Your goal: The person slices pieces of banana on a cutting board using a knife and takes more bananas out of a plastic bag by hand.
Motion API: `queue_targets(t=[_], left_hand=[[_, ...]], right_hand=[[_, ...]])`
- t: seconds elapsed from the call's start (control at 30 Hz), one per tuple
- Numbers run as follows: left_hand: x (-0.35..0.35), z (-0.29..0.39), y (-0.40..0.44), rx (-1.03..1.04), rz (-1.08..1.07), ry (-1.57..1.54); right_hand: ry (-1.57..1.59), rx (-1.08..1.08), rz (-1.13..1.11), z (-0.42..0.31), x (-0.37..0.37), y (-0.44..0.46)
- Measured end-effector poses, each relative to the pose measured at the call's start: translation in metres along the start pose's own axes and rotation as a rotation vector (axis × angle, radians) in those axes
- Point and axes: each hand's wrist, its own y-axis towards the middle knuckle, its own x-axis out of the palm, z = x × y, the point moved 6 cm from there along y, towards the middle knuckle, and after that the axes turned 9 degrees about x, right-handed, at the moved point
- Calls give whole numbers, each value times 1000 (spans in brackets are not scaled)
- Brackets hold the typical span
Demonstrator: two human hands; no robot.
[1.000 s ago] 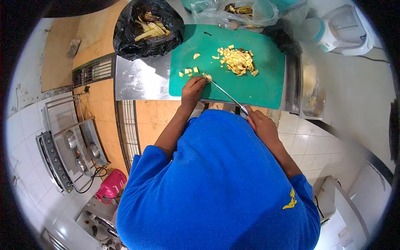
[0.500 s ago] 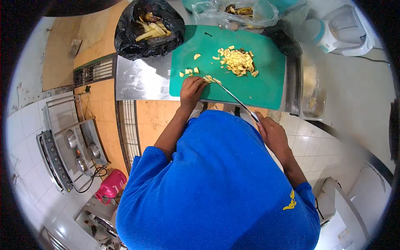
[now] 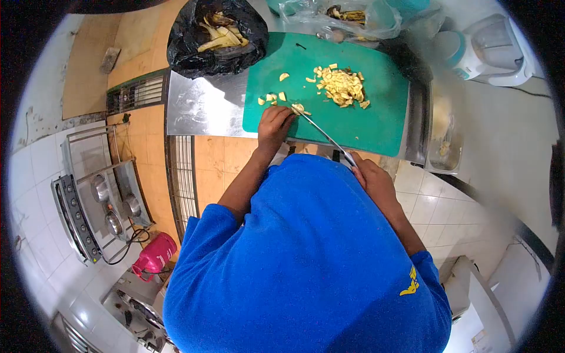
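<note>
My right hand (image 3: pixel 374 181) is closed round the handle of a kitchen knife (image 3: pixel 322 135), whose blade slants up and left over the board's near edge. At the blade's tip lie cut pale-yellow banana pieces (image 3: pixel 301 109), perhaps plantain. My left hand (image 3: pixel 275 126) is curled at the near left of the green cutting board (image 3: pixel 376 126), its fingertips pressed against the fruit beside the tip; the fingers partly hide what they grip. A heap of chopped banana (image 3: pixel 342 86) sits right of centre on the board, and several loose chunks (image 3: pixel 271 97) lie just beyond my left hand.
A black plastic bag (image 3: pixel 182 56) holding peels (image 3: pixel 223 38) stands at the back left on the metal table (image 3: pixel 200 109). Behind the board lies a clear plastic bag (image 3: pixel 382 23). To the right are a metal container (image 3: pixel 444 159) and a white appliance (image 3: pixel 497 50).
The knife has shifted, its tip now further left and closer to my left fingers, with my right hand drawn slightly left. Pieces by the blade are more bunched. The view has shifted slightly.
</note>
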Motion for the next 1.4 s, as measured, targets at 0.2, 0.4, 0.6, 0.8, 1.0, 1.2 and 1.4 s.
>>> queue_targets(t=[0.2,0.4,0.6,0.8,1.0,1.2,1.4], left_hand=[[-1,3,3,31,25,5],[-1,4,4,26,32,5],[1,2,3,-26,-13,-14],[-1,3,4,10,18,9],[-3,-4,3,-24,37,-42],[-3,-1,3,-29,27,-16],[0,-4,1,-51,14,-10]], right_hand=[[-19,9,-6,-1,0,1],[-38,30,-33,3,7,3],[2,89,-61,1,11,5],[-64,50,-72,7,-3,-8],[-86,96,-106,17,-21,-24],[26,98,-81,-3,-23,-14],[42,93,-104,-5,-12,-10]])
